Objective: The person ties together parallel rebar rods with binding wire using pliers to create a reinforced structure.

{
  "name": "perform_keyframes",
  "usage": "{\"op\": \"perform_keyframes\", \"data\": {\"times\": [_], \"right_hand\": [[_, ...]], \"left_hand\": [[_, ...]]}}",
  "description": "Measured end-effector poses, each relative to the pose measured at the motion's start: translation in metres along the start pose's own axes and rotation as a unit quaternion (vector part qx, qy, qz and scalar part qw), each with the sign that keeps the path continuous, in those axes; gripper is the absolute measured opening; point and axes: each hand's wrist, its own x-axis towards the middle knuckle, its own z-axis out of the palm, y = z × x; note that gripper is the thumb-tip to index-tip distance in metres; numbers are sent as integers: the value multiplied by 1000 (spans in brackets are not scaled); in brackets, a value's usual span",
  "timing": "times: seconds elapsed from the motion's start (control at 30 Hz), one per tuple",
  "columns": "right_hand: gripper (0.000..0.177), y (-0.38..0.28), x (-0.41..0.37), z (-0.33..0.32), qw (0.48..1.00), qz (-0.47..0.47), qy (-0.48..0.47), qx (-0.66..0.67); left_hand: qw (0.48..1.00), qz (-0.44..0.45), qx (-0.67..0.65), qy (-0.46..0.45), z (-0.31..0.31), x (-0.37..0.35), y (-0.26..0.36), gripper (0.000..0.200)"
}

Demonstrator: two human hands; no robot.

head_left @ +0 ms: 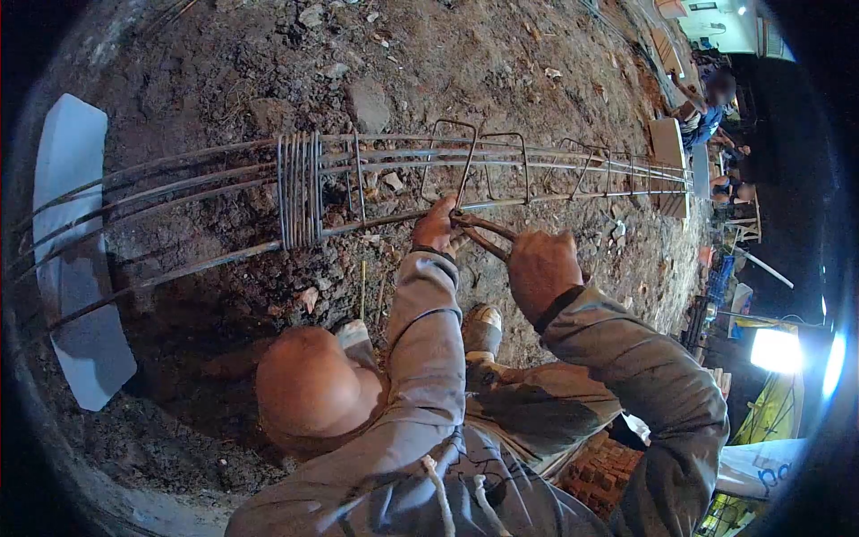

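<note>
A long cage of steel rebar [407,215] runs across my view, with several square wire stirrups [526,170] set along it. My right hand [543,268] is closed round the handles of a pair of pincers [488,228]. The pincers' jaws meet the near bar at the foot of a tilted stirrup [470,157]. Just left of the jaws, my left hand [436,225] is closed on that stirrup where it crosses the bar; its fingertips are partly hidden. A tight bundle of stirrups [300,190] hangs round the bars further left.
A white block [72,268] lies under the bars at the left, and a pale block [667,143] stands at their far end. Rough soil and stones lie below. My boot [483,331] is close to the cage. People [707,112] and a bright lamp [776,350] are at the right.
</note>
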Motion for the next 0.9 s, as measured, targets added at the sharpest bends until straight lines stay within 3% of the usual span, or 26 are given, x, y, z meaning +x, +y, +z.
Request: {"op": "perform_keyframes", "data": {"times": [0.07,0.13,0.3,0.37,0.4,0.43,0.47,0.5,0.57,0.6,0.67,0.73,0.83,0.87,0.9], "right_hand": [[16,0,0,-3,997,-12,-43,58],[16,-1,-3,-2,976,11,-92,199],[22,1,2,13,952,6,-153,266],[26,7,5,21,803,75,-282,520],[26,8,4,26,803,75,-282,520],[26,8,1,32,744,73,-274,605],[26,7,-1,38,678,70,-262,683],[26,6,-2,46,677,69,-263,684],[23,3,-3,62,495,91,-292,813],[23,0,-5,67,494,89,-293,814],[26,-6,-11,75,303,93,-289,904],[27,-15,-14,83,276,76,-282,916],[28,-23,-18,86,131,61,-246,958],[28,-22,-18,87,127,59,-246,959],[28,-21,-19,88,154,73,-236,957]], "left_hand": [[1000,-5,-17,-25,0,-2,1,21],[999,-1,-9,-31,3,-3,2,24],[999,-23,41,-23,2,-4,7,31],[998,-34,41,-31,-2,-2,9,31],[998,-42,40,-39,-2,0,10,32],[998,-43,40,-38,-4,5,5,32],[998,13,9,-62,-4,11,-1,35],[994,69,-22,-85,-3,10,-2,38],[996,67,-15,-64,0,1,-1,41],[997,65,-10,-43,1,-4,0,45],[997,48,-33,-46,-2,-3,-4,49],[997,34,-55,-49,1,-6,-5,52],[979,-48,-146,-134,18,-32,-11,52],[980,-47,-143,-132,20,-35,-18,52],[965,-22,-175,-192,22,-38,-24,48]]}}
